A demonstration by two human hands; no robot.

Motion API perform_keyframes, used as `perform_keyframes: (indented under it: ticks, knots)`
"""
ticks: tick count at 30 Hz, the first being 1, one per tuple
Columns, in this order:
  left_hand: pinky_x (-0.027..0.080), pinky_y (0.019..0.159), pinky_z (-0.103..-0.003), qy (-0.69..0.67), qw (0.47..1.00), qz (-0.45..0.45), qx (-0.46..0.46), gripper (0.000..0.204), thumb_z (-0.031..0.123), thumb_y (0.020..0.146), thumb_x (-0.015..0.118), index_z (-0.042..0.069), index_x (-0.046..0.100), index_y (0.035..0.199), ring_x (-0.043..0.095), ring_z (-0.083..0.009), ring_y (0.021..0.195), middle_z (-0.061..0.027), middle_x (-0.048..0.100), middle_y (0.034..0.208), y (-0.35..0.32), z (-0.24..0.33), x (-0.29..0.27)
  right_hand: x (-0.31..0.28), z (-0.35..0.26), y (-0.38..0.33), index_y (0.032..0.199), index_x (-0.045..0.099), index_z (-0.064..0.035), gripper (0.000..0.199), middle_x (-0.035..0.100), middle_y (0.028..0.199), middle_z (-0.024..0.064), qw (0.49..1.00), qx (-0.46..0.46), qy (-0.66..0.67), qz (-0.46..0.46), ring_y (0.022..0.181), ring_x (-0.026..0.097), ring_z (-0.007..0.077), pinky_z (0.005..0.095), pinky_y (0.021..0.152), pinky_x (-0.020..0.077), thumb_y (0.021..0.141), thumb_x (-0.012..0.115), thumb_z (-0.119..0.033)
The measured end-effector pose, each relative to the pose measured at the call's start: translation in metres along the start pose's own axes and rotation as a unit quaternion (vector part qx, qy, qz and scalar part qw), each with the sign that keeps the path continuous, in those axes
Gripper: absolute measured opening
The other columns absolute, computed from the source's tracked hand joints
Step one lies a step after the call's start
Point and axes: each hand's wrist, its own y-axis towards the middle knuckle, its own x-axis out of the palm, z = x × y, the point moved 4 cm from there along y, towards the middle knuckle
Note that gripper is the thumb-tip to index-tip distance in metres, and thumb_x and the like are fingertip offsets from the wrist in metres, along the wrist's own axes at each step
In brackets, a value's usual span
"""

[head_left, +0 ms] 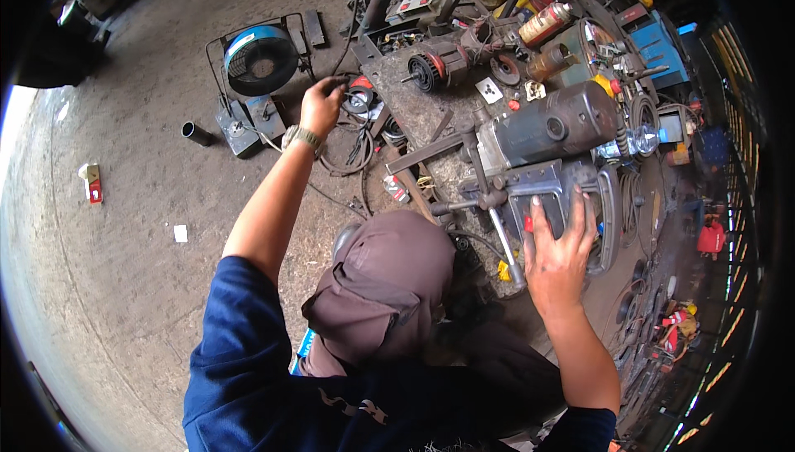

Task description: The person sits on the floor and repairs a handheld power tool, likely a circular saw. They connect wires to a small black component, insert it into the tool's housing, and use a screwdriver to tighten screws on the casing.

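Observation:
My left hand [321,108], a watch [302,137] on its wrist, reaches forward over the floor beside the workbench. Its fingers are pinched together. A dark cable [354,13] runs down to the fingertips, but what they hold is too small to make out. Just past them sits a red and grey round tool part [359,98]. My right hand [560,266] has its fingers stretched out over the flat side panel of a magnetic-base drill [551,129]. The drill lies on its side, with its spoked feed handle [494,199] toward me.
A small black fan with a blue rim [257,38] stands at the far left, near a short dark pipe [196,132]. The cluttered workbench [414,113] carries a disassembled motor [426,74], a spray can [545,23] and a plastic bottle [633,142]. Loops of cable [338,169] lie on the floor.

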Motion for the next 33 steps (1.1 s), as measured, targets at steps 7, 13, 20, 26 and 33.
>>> perform_keyframes:
  ticks: [7, 13, 20, 26, 33]
  knots:
    - [0.054, 0.091, -0.039, 0.18, 0.968, -0.034, 0.17, 0.036, 0.006, 0.086, 0.069, 0.017, 0.076, 0.12, 0.069, -0.034, 0.104, -0.0196, 0.07, 0.109, 0.086, -0.043, 0.028, 0.002, 0.0, 0.001, 0.131, 0.067, -0.009, 0.045, 0.034, 0.151, 0.035, 1.0, -0.015, -0.018, 0.0, 0.136, 0.036, 0.0543, 0.0595, 0.111, 0.037, 0.087, 0.074, -0.011]
    - [0.054, 0.088, -0.041, 0.186, 0.959, -0.074, 0.199, 0.041, 0.003, 0.082, 0.07, 0.016, 0.075, 0.12, 0.067, -0.0356, 0.098, -0.017, 0.066, 0.098, 0.088, -0.042, 0.042, 0.006, 0.0, 0.0, 0.131, 0.068, -0.011, 0.045, 0.035, 0.15, 0.0355, 1.0, -0.003, -0.02, -0.007, 0.136, 0.037, 0.0541, 0.0597, 0.11, 0.0375, 0.086, 0.076, -0.012]
    - [0.055, 0.088, -0.042, 0.229, 0.951, -0.09, 0.186, 0.039, 0.006, 0.081, 0.07, 0.017, 0.075, 0.119, 0.068, -0.0361, 0.098, -0.0153, 0.071, 0.102, 0.086, -0.034, 0.045, 0.005, 0.0, 0.0, 0.131, 0.068, -0.0109, 0.052, 0.033, 0.152, 0.0344, 0.999, 0.002, -0.028, -0.015, 0.137, 0.036, 0.0538, 0.0596, 0.112, 0.0355, 0.08, 0.081, -0.01]
    - [0.058, 0.085, -0.036, 0.198, 0.975, -0.078, 0.068, 0.029, 0.008, 0.082, 0.071, 0.009, 0.078, 0.11, 0.076, -0.0293, 0.093, -0.0166, 0.076, 0.101, 0.105, -0.039, 0.047, 0.006, 0.0, 0.002, 0.133, 0.067, -0.0127, 0.057, 0.032, 0.152, 0.0339, 0.999, -0.001, -0.032, -0.012, 0.138, 0.035, 0.0538, 0.0596, 0.112, 0.0351, 0.078, 0.082, -0.01]
    - [0.057, 0.077, -0.038, 0.206, 0.956, 0.034, 0.208, 0.02, 0.021, 0.087, 0.079, 0.008, 0.079, 0.103, 0.073, -0.0308, 0.086, -0.0146, 0.075, 0.095, 0.105, -0.026, 0.046, 0.004, -0.001, 0.002, 0.136, 0.064, -0.0146, 0.065, 0.033, 0.154, 0.0293, 1.0, 0.013, -0.017, -0.005, 0.14, 0.035, 0.0515, 0.0612, 0.114, 0.0325, 0.074, 0.084, -0.01]
